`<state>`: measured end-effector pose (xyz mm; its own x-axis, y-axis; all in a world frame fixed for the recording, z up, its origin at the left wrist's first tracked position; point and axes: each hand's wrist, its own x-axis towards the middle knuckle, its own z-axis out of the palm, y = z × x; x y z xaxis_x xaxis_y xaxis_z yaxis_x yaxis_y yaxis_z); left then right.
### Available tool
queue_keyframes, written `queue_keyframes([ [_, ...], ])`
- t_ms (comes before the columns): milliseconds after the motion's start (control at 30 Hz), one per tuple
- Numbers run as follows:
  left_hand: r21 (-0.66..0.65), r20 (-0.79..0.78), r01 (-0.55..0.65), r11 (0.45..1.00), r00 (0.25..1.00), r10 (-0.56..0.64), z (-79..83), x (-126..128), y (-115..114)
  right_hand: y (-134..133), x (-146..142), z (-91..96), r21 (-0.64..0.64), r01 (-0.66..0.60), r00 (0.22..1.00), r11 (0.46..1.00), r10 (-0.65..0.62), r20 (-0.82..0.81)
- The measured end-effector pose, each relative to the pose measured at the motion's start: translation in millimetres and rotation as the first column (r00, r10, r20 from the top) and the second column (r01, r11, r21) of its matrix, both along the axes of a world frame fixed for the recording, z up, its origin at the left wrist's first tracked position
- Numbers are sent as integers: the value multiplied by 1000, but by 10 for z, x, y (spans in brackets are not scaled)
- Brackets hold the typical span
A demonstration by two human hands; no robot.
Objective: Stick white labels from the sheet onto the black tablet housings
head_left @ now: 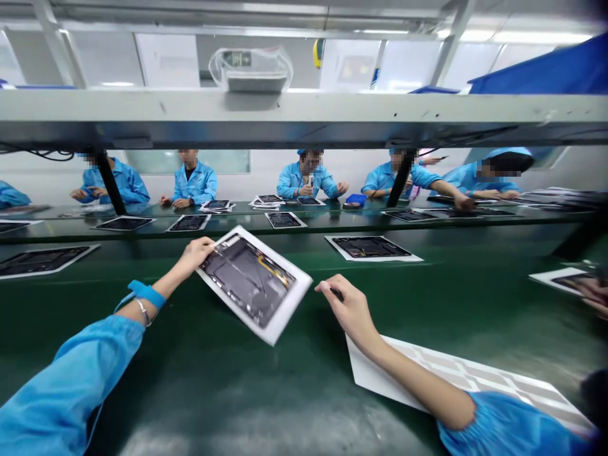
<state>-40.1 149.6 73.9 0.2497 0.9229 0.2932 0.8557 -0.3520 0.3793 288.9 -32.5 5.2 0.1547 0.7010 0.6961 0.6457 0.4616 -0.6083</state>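
Observation:
My left hand pinches the upper left corner of a white backing sheet, holding it tilted above the green bench. On the sheet sits a dark tablet housing with internal parts and an orange-yellow ribbon strip. My right hand hovers just right of the sheet's right corner, apart from it. Its thumb and fingertips are pressed together; whether something small is between them I cannot make out. Beneath my right forearm lies a white sheet with beige rectangular patches. A blue strap circles my left wrist.
More housings on white sheets lie along the conveyor, one tablet housing just beyond my right hand. A co-worker's hand holds another at right. Several people in blue sit opposite. A shelf crosses overhead, with black supports below.

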Motion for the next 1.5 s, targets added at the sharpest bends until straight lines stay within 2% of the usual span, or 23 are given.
queue_keyframes([
  [67,29,32,-180,983,983,179,83,-158,198,24,1,-29,-1,3,1000,1000,-3,11],
  [167,61,71,-359,931,932,355,133,-340,364,63,6,-81,-3,-10,999,1000,10,39],
  [267,97,105,-454,886,890,444,170,-460,421,87,24,-98,-18,-23,998,1000,24,62],
  [333,140,119,-456,879,889,442,183,-470,415,63,15,-88,-26,-37,995,999,39,90],
  [433,207,112,-314,927,948,297,52,-322,304,-79,-87,-61,-14,-91,979,996,92,182],
  [500,212,53,-79,974,996,69,-193,-132,106,-196,-206,-49,-27,-154,954,988,156,258],
  [533,200,11,68,977,997,-72,-352,-24,-39,-233,-264,-44,-55,-185,938,981,192,290],
  [567,176,-78,284,943,958,-275,-519,86,-211,-240,-307,-38,-106,-205,918,973,229,324],
  [600,151,-152,463,874,884,-442,-681,194,-401,-208,-324,-26,-181,-192,893,965,248,374],
  [667,89,-215,635,767,764,-608,-935,386,-781,-10,-255,29,-343,-46,838,938,223,497],
  [700,48,-218,681,730,721,-658,-1010,465,-946,153,-166,73,-413,112,802,904,163,575],
  [733,13,-207,699,715,702,-682,-1046,530,-1082,347,-46,128,-421,208,789,883,103,606],
  [800,-60,-177,686,725,708,-684,-1025,622,-1254,774,257,248,-411,356,765,839,-10,643],
  [900,-128,-154,642,756,740,-655,-901,681,-1310,1322,720,383,-407,568,702,715,-163,693],
  [1033,-83,-139,657,749,737,-661,-866,702,-1265,1701,1094,373,-437,722,630,537,-248,736],
  [1133,-67,-126,659,749,739,-662,-903,720,-1261,1856,1168,279,-481,749,619,456,-224,752],
  [1233,-82,-113,658,748,740,-663,-902,742,-1277,1994,1123,213,-510,739,626,439,-170,761],
  [1333,-125,-112,652,748,740,-664,-889,748,-1287,2096,1004,224,-526,714,635,463,-110,765],
  [1433,-143,-122,646,750,741,-661,-917,735,-1261,2109,822,295,-534,671,646,514,-52,761],
  [1500,-72,-130,651,756,745,-654,-944,734,-1207,2043,654,346,-536,621,657,572,-7,754],
])
